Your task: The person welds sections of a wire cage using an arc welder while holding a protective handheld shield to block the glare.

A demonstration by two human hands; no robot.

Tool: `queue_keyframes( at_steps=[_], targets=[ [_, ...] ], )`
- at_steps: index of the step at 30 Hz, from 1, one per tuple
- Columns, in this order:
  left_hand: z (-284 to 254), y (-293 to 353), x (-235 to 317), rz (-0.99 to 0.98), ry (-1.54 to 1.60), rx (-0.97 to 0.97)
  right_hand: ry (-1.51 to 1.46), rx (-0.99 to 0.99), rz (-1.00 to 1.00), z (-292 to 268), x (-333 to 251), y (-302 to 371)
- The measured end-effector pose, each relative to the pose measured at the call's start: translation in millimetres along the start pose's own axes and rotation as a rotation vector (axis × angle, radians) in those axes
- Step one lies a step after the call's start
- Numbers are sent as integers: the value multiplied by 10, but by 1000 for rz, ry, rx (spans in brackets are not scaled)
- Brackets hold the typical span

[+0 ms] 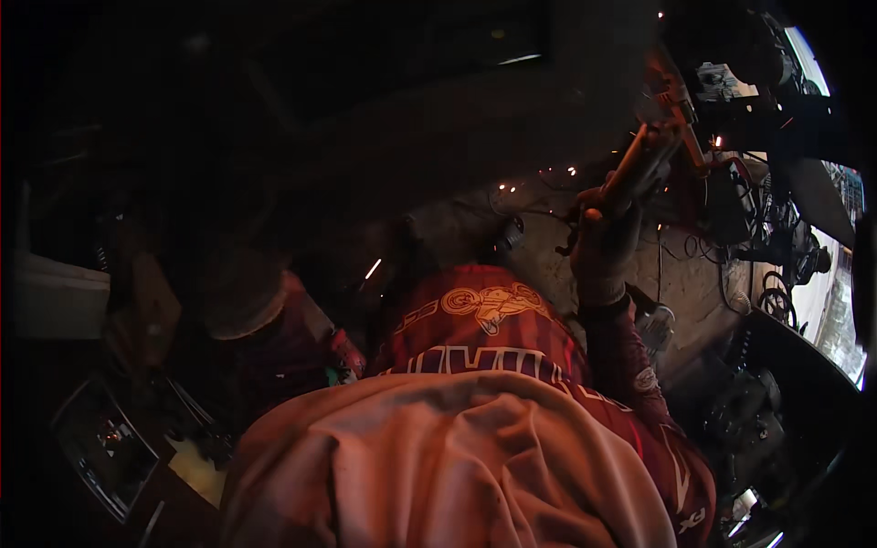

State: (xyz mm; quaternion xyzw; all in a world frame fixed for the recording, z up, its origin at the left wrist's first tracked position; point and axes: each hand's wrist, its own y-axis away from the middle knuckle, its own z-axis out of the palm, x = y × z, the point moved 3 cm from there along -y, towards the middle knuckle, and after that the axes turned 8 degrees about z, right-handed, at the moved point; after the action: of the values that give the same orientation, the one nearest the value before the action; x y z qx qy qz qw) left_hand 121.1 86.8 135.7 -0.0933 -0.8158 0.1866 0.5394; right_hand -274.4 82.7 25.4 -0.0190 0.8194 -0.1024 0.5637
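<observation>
My right hand (607, 242), apparently gloved, reaches up at the right with its fingers closed round a tool with a thick, pale round handle (637, 164). Past the handle is a brownish metal part (674, 91); the tool's exact kind is hard to make out in the dark. Bright sparks (573, 172) fly left of the tool, and others glow near its far end. On the left, my forearm runs into deep shadow, where my left hand (242, 283) shows only as a dim shape with a pale cuff edge. Its fingers are hidden.
A large dark surface (438, 119) fills the upper middle. Thin cables (694, 247) hang and loop at the right, beside dark machine parts (808, 260). A pale block-like object (59, 297) stands at the far left, above a dark glossy panel (105, 447).
</observation>
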Motion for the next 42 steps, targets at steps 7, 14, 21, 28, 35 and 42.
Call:
queue_keyframes(
  at_steps=[7, 14, 21, 28, 35, 42],
  targets=[
    [-522, -160, -32, -220, 492, 289, 12, 100, 220, 33, 213, 116],
    [-561, -240, -72, -314, 658, 321, -50, 96, 134, 90, 231, 103],
    [-453, -304, -58, -393, 722, 318, -22, -10, 103, 107, 150, 45],
    [-373, -351, -79, -427, 602, 309, -57, 22, 155, 169, 118, 27],
    [-335, -307, -63, -377, 551, 283, 58, 6, 153, 182, 123, -37],
    [-149, -139, -87, -192, 210, 168, -1, -27, 135, 226, 22, -96]
  ],
)
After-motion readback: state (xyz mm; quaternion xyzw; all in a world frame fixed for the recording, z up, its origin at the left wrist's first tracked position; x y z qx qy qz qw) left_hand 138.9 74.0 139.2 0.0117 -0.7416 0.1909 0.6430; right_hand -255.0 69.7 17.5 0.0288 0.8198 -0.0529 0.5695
